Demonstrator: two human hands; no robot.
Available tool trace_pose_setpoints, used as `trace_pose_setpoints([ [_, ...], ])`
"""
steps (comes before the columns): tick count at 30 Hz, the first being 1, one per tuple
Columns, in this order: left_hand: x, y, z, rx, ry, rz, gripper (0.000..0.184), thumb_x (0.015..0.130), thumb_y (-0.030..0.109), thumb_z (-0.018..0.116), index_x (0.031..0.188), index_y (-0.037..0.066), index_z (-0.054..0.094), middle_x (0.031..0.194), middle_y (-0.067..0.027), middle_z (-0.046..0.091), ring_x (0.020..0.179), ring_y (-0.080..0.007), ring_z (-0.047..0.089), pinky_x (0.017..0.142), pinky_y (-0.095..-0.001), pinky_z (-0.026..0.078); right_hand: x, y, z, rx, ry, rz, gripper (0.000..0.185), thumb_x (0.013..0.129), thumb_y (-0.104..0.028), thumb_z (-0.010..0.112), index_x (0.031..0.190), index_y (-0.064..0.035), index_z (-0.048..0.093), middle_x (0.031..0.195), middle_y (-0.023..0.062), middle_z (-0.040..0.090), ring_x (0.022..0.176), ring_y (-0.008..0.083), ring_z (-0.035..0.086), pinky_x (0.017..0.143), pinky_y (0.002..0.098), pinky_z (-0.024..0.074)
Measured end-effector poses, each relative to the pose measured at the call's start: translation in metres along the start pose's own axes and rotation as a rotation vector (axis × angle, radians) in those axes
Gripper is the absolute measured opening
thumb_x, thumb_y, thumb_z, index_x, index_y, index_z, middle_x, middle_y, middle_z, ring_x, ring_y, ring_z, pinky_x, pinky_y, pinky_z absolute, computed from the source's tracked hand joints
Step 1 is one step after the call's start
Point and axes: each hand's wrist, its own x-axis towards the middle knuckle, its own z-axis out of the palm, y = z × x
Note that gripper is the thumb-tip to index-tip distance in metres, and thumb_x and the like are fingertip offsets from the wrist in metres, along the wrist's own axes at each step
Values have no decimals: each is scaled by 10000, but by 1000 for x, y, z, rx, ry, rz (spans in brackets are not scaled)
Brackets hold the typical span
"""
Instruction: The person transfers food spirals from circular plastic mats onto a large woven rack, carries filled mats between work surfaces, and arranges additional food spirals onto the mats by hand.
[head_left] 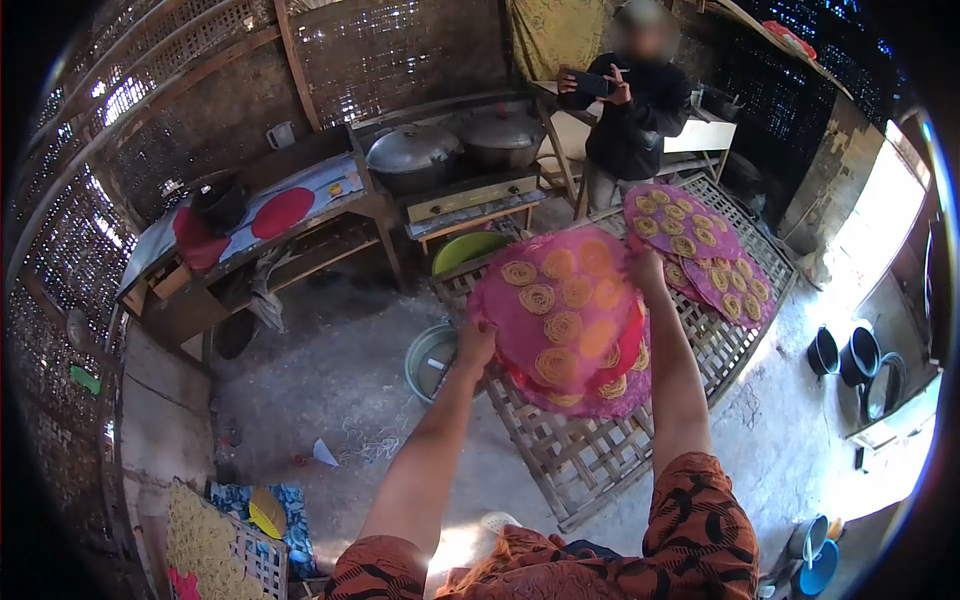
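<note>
My left hand point(478, 342) grips the left edge of a round pink sheet point(510, 300) that bears several coiled yellowish discs point(562, 327). At the sheet's upper right edge, my right hand point(645, 265) holds it too. The sheet is raised and tilted over other pink and red sheets point(625, 400) with similar coils. Beneath them lies a woven bamboo rack point(560, 450). Two more pink sheets with coils, one point(684, 222) above the other point(735, 287), overlap on the rack's far right part.
Beyond the rack a person point(630, 120) stands holding a phone. Lidded pots point(413, 150) sit on a stove at the back. A green basin point(470, 250) and a pale bucket point(430, 362) are left of the rack. Dark buckets point(860, 352) stand at the right.
</note>
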Motion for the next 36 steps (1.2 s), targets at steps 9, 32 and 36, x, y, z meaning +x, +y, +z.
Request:
trace_pose_setpoints([
  [9, -13, -18, 16, 224, 153, 28, 317, 765, 227, 704, 958, 17, 565, 854, -120, 613, 791, -227, 613, 669, -373, 483, -45, 43, -5, -534, -295, 217, 477, 735, -431, 605, 1042, -67, 636, 1039, 206, 633, 999, 352, 597, 851, 435, 474],
  [32, -204, 139, -185, -958, -253, 259, 310, 929, 121, 433, 1231, 53, 423, 1086, -84, 592, 886, -179, 641, 704, -332, 570, -164, -405, -80, 591, -607, -585, 273, 868, -71, 578, 1126, 14, 560, 981, 41, 644, 812, 70, 586, 702, 220, 473],
  [36, -317, 110, -302, -1129, -23, 448, 343, 899, 79, 482, 1240, 68, 437, 1099, -73, 580, 974, -168, 600, 856, -328, 521, -300, -542, -79, 765, -805, -672, 270, 873, -68, 583, 1128, 15, 554, 973, 36, 647, 818, 65, 597, 714, 220, 490],
])
